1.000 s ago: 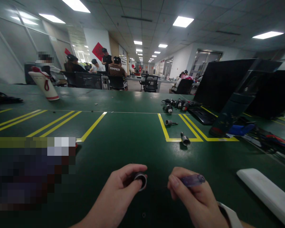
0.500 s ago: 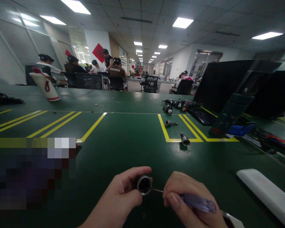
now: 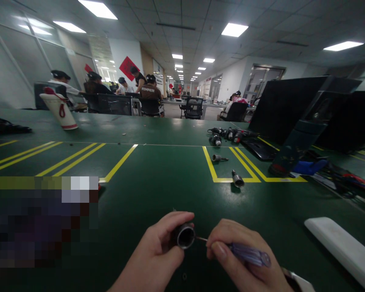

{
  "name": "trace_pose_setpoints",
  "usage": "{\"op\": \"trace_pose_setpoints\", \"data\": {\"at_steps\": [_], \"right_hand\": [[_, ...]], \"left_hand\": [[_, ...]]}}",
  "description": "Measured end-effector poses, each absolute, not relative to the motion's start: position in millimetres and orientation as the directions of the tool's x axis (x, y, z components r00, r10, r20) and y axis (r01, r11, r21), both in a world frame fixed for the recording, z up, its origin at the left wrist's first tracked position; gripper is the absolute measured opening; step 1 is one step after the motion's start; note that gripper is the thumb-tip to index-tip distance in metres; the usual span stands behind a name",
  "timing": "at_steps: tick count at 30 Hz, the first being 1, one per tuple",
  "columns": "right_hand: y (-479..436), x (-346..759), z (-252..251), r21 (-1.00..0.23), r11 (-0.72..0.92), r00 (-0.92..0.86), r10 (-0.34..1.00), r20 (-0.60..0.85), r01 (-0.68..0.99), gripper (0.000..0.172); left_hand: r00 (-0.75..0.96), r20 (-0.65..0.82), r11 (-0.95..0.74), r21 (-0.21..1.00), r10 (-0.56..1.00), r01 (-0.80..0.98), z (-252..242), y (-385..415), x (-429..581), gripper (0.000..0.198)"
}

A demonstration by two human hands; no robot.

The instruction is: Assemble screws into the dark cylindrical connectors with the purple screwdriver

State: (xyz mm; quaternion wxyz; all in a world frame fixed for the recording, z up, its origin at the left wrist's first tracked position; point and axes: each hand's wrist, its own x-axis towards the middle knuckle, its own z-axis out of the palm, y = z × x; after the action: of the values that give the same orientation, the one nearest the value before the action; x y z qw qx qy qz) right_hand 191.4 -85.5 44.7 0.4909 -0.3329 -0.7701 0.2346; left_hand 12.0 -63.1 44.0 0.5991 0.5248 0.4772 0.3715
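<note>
My left hand is closed around a short dark metal cylinder whose open end faces the camera, held just above the green table. My right hand grips a small screwdriver with a clear purple handle. Its thin shaft points left and its tip meets the cylinder's rim. Both hands sit at the bottom middle of the view, almost touching.
Two loose metal cylinders lie inside a yellow-taped box, with a cluster of similar parts behind. A dark monitor and cables stand at the right, a white bar at the lower right, a white cup far left. People sit at distant desks.
My right hand turned the screwdriver from pointing away to pointing left and brought its tip to the cylinder's rim. My left hand tilted the cylinder's opening toward me.
</note>
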Motion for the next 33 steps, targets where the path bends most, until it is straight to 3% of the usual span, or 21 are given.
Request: {"op": "trace_pose_setpoints", "data": {"at_steps": [11,19,26,29,33], "right_hand": [[-84.9,192.9,47.6,-0.678,0.674,-0.342,0.736,0.585,0.292,0.015],[-86.3,192.8,46.6,-0.688,0.657,-0.328,0.752,0.571,0.308,0.015],[-85.9,193.3,47.5,-0.657,0.702,-0.371,0.708,0.601,0.276,0.014],[-84.9,192.7,44.0,-0.595,0.755,-0.396,0.653,0.646,0.274,0.012],[-83.6,189.9,37.4,-0.406,0.867,-0.453,0.498,0.74,0.29,0.009]], "left_hand": [[0.253,0.0,-0.051,0.979,0.968,0.196,42.1,-65.8,13.3,0.039],[0.281,-0.062,0.018,0.987,0.958,0.157,37.6,-65.3,12.3,0.038],[0.185,-0.099,0.095,0.995,0.978,0.034,38.2,-65.7,16.2,0.023],[0.22,-0.132,0.116,0.989,0.966,0.087,43.4,-65.2,13.9,0.025],[0.213,-0.163,0.137,0.982,0.964,0.131,49.4,-65.1,10.9,0.029]]}}
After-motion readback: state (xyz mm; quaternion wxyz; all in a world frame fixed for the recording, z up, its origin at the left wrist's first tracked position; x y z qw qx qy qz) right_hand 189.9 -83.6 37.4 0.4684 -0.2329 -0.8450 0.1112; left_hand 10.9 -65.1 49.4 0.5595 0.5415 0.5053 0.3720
